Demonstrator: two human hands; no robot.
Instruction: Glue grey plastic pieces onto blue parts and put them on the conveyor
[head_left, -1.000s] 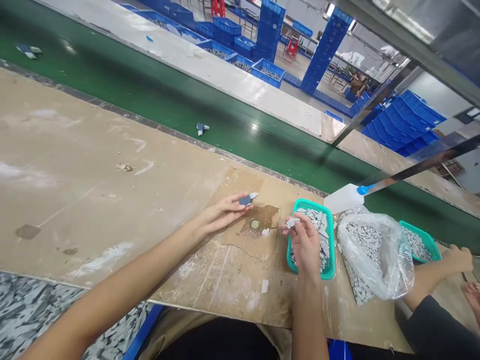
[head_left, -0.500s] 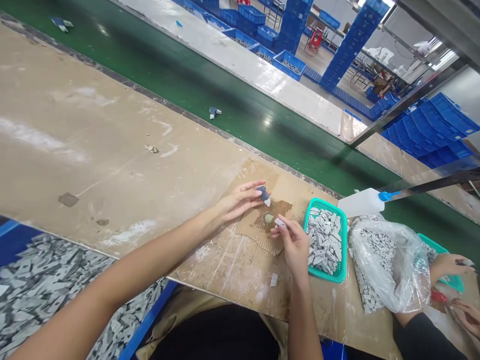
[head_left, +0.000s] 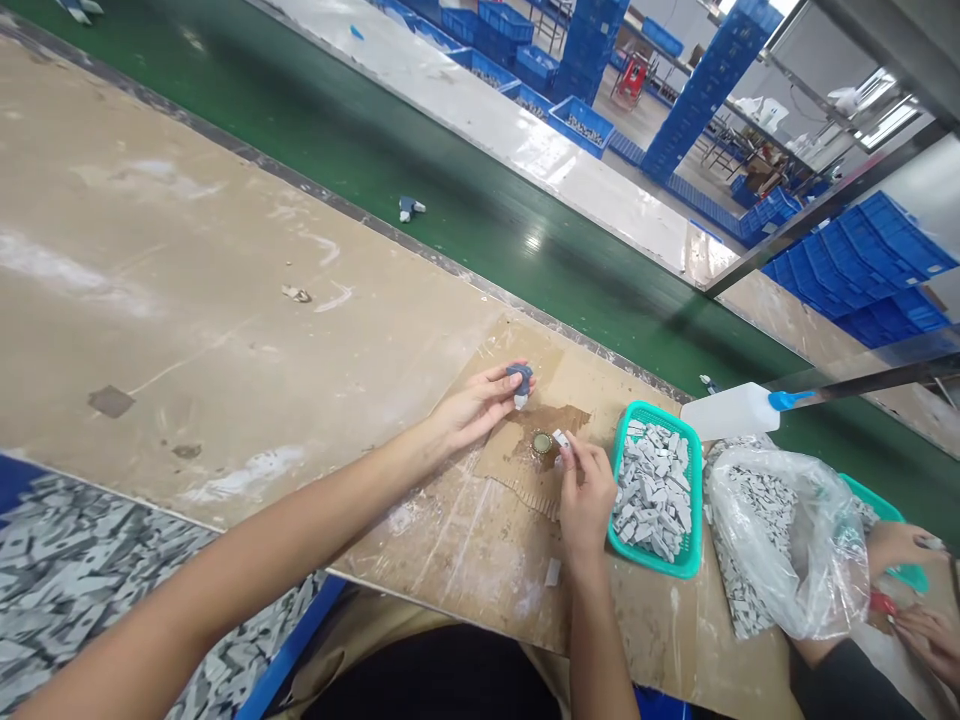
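Note:
My left hand [head_left: 487,402] is closed on a small dark blue and white plastic part [head_left: 520,376], held just above a cardboard sheet [head_left: 517,470]. Between finger and thumb of my right hand [head_left: 587,483] is a small light grey plastic piece [head_left: 561,439]. A small round cap-like dish [head_left: 541,442] lies on the cardboard's brown stain, close to the right fingertips. To the right of that hand stands a green basket [head_left: 697,500] full of similar grey pieces.
A white bottle [head_left: 731,411] with a blue nozzle lies behind the basket. Beside it is a clear plastic bag [head_left: 825,540] of grey pieces, near a co-worker's hands [head_left: 926,635]. A green conveyor belt [head_left: 480,230] carries a blue-white part [head_left: 410,208]. A blue crate [head_left: 289,640] of pieces sits lower left.
My left hand has turned the blue part slightly. My right hand has tilted the grey piece upward beside the dish. Parts on the belt have shifted left.

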